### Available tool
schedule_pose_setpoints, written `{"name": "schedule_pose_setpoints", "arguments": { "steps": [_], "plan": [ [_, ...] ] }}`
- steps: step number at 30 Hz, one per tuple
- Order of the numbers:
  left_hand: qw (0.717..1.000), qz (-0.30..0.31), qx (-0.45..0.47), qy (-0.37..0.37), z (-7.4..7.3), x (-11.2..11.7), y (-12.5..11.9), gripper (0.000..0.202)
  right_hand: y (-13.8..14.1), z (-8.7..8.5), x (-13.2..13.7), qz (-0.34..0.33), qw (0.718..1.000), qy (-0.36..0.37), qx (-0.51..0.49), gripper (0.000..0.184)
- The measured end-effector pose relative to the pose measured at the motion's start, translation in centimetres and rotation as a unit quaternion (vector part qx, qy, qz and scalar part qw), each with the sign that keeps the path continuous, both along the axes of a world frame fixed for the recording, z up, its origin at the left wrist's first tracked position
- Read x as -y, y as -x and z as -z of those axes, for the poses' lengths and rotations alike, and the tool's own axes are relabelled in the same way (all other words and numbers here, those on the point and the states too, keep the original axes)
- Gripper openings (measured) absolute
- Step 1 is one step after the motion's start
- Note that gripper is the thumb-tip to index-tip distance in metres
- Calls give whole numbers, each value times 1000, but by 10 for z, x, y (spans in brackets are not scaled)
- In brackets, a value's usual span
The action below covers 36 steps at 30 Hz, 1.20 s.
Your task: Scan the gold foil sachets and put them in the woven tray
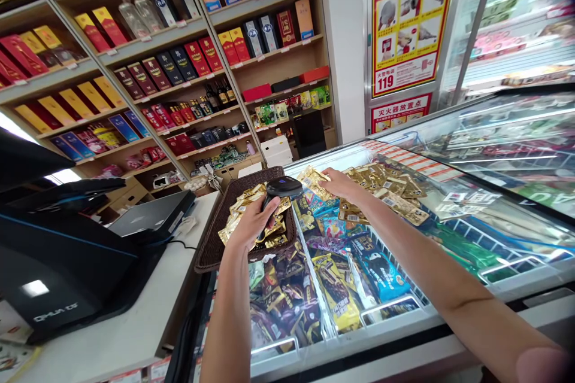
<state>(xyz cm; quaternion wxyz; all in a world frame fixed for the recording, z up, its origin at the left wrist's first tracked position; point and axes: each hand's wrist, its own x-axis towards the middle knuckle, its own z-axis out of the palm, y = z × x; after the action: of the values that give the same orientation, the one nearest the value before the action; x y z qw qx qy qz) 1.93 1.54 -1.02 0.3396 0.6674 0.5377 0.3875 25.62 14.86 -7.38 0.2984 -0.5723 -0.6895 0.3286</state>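
My left hand (247, 224) is shut around the grip of a black handheld barcode scanner (284, 188), which it holds above a brown woven tray (211, 245). Gold foil packets (245, 209) fill the tray. My right hand (344, 185) reaches palm down over a chest freezer (386, 329), its fingertips on a heap of gold foil packets (386, 188). I cannot tell whether those fingers grip a packet. Colourful wrapped ice-cream bars (336, 290) lie in the freezer beneath my right forearm.
A black till terminal (58, 251) stands on the white counter (90, 335) at left. Wooden shelves of boxed liquor (157, 54) fill the back. A fire-safety poster (408, 24) hangs on a pillar, and a glass-door refrigerator (507, 24) stands at upper right.
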Motion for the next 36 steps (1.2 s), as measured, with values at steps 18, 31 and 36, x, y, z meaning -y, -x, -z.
{"name": "schedule_pose_setpoints", "arguments": {
  "steps": [18, 31, 36],
  "plan": [
    [989, -137, -64, -3, -24, 27, 63, 46, 35, 4, 26, -65, 993, 61, -81, 36],
    [975, -215, -23, -56, -29, 46, 101, 49, 190, 2, 50, -212, 960, 97, -155, 39],
    [976, -206, -34, -59, -27, 34, 89, 49, 112, 8, 34, -179, 984, -15, -20, 24]
  ]
}}
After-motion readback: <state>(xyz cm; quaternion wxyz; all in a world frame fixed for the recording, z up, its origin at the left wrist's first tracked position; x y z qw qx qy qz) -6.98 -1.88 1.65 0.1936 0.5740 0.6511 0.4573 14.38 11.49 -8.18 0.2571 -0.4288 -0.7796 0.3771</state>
